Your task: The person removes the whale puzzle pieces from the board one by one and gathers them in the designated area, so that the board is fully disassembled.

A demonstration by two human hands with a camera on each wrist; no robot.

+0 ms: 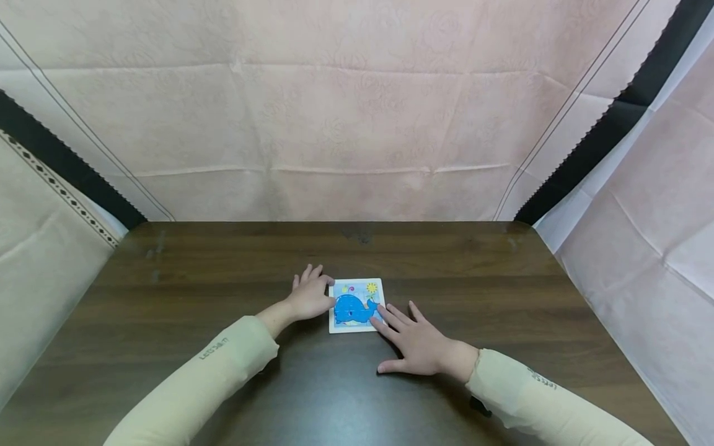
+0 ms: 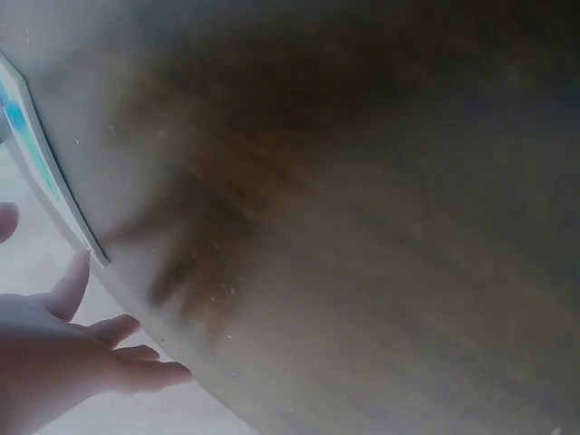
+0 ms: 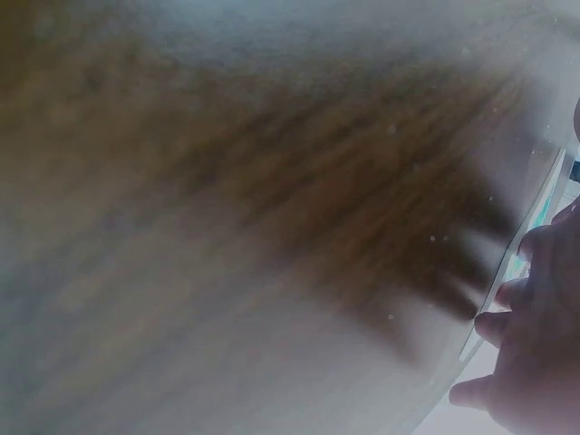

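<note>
A square, white-bordered picture board [image 1: 351, 308] with a blue whale and a yellow sun lies flat on the wooden table. At its left edge is my left hand [image 1: 310, 298]; thumb and index finger touch the border while the other fingers spread away from it. My right hand [image 1: 421, 347] lies at the lower right, its straight fingertips resting on the right edge and its thumb out over the table. A sliver of the board [image 2: 41, 154] shows in the left wrist view beside my left hand [image 2: 68, 358]. In the right wrist view, my right hand [image 3: 535, 326] partly covers the board.
The dark brown tabletop [image 1: 223, 260] reaches back to a pale patterned cloth [image 1: 357, 124] hanging behind it. Similar cloth with black bands [image 1: 602, 136] hangs at both sides. Both forearms wear cream sleeves [image 1: 206, 378].
</note>
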